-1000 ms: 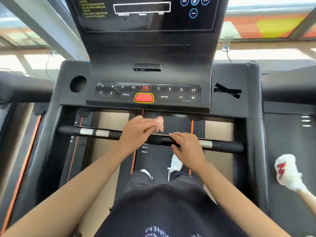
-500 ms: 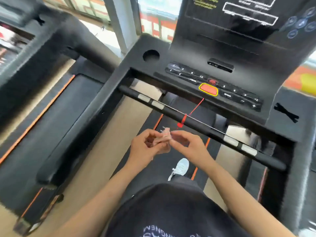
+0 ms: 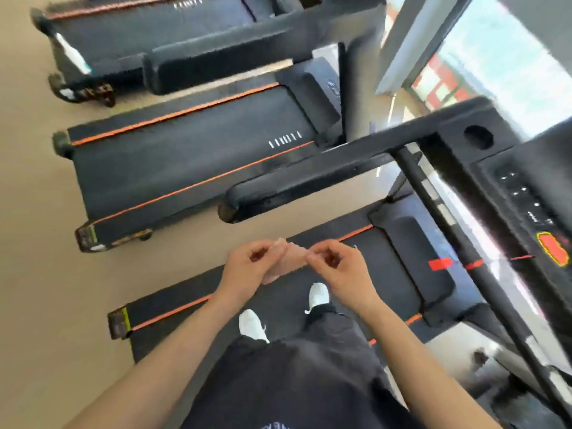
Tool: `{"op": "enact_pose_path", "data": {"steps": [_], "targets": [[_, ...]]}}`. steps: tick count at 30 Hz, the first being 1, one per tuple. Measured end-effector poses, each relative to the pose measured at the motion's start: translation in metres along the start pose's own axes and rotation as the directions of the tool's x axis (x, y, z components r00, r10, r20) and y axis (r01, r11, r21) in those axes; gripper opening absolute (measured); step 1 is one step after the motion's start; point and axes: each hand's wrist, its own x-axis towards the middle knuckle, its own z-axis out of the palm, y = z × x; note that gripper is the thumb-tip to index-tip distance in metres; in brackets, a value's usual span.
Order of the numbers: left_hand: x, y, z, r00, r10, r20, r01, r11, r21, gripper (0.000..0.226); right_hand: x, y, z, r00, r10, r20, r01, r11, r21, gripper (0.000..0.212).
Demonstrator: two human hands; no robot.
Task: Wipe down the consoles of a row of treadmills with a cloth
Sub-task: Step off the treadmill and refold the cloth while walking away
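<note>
Pink cloth (image 3: 287,259) pinched by left hand (image 3: 249,266) and right hand (image 3: 342,270) (each grip curled on it); three treadmills (image 3: 185,156) visible.

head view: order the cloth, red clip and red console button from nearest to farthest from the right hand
1. cloth: pinched by the right hand itself, at its fingertips.
2. red clip: off to the hand's right.
3. red console button: farthest right, at the frame edge.
</note>
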Motion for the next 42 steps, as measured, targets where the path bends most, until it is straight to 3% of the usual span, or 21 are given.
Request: {"op": "enact_pose_path", "data": {"steps": [6,10,13,15,18,20,24,27,33,39,42], "targets": [[-0.035,-0.009,-0.052,0.94,-0.071,-0.334,0.002,0.979,-0.202,0.023,0.031,-0.019,0.04,0.985,-0.04,0.17,0.099,0.93,-0.354,0.015],[-0.059,-0.019,-0.074,0.846,-0.116,-0.521,-0.033,0.963,-0.269,0.025,0.056,-0.032,0.074,0.891,-0.033,0.452,0.206,0.917,-0.341,0.02],[-0.079,-0.031,-0.095,0.676,-0.219,-0.704,-0.064,0.934,-0.352,0.02,0.075,-0.038,0.106,0.787,-0.057,0.614,0.273,0.925,-0.265,0.018],[-0.096,-0.041,-0.111,0.541,-0.27,-0.796,-0.086,0.924,-0.372,0.018,0.083,-0.048,0.131,0.676,-0.074,0.733,0.336,0.916,-0.218,0.017],[-0.125,-0.06,-0.135,0.386,-0.358,-0.85,-0.122,0.894,-0.432,0.018,0.088,-0.067,0.173,0.467,-0.073,0.881,0.484,0.855,-0.186,0.022],[-0.144,-0.074,-0.151,0.291,-0.41,-0.864,-0.152,0.872,-0.465,0.021,0.087,-0.076,0.205,0.394,-0.055,0.918,0.522,0.835,-0.174,0.025],[-0.184,-0.111,-0.189,0.115,-0.484,-0.868,-0.19,0.847,-0.497,0.02,0.076,-0.093,0.278,0.328,-0.04,0.944,0.555,0.816,-0.159,0.026],[-0.217,-0.146,-0.222,0.002,-0.53,-0.848,-0.199,0.831,-0.52,0.021,0.059,-0.104,0.343,0.348,0.0,0.937,0.504,0.843,-0.187,0.027],[-0.292,-0.228,-0.305,-0.099,-0.645,-0.758,-0.219,0.757,-0.615,0.02,-0.007,-0.136,0.495,0.412,0.147,0.899,0.232,0.938,-0.259,0.009],[-0.374,-0.275,-0.408,0.014,-0.701,-0.713,-0.517,0.605,-0.605,0.023,-0.092,-0.186,0.642,0.368,0.151,0.917,0.146,0.965,-0.217,0.014],[-0.407,-0.292,-0.466,0.072,-0.689,-0.721,-0.505,0.599,-0.622,0.023,-0.113,-0.207,0.704,0.368,0.128,0.921,0.177,0.963,-0.205,0.013]]}}
